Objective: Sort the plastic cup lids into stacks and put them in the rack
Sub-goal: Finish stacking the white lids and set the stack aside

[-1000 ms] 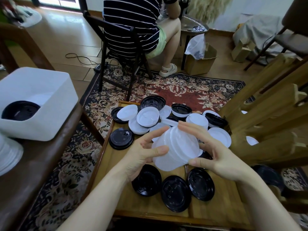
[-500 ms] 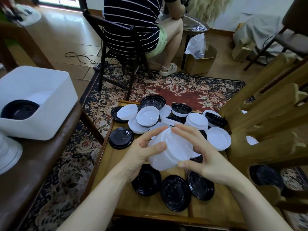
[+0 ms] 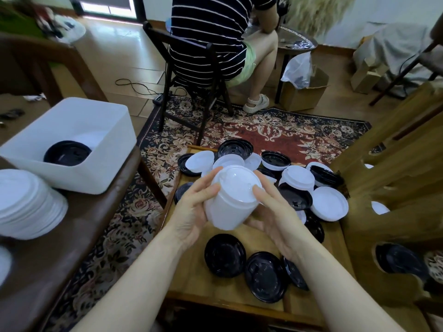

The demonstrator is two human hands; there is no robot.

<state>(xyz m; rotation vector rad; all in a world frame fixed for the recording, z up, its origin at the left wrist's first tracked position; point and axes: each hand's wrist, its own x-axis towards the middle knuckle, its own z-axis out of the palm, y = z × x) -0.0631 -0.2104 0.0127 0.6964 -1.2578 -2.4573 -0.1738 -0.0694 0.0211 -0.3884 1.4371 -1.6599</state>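
Tilted further upright since a moment ago, the stack of white lids (image 3: pixel 231 200) now sits higher between my palms, above the low wooden table (image 3: pixel 191 271). My left hand (image 3: pixel 191 212) cups its side and my right hand (image 3: pixel 271 212) wraps the other, both grasping it. To do this well I should square the rims evenly before carrying it right to the wooden rack (image 3: pixel 388 178), keeping clear of the loose black lids (image 3: pixel 266 276) below.
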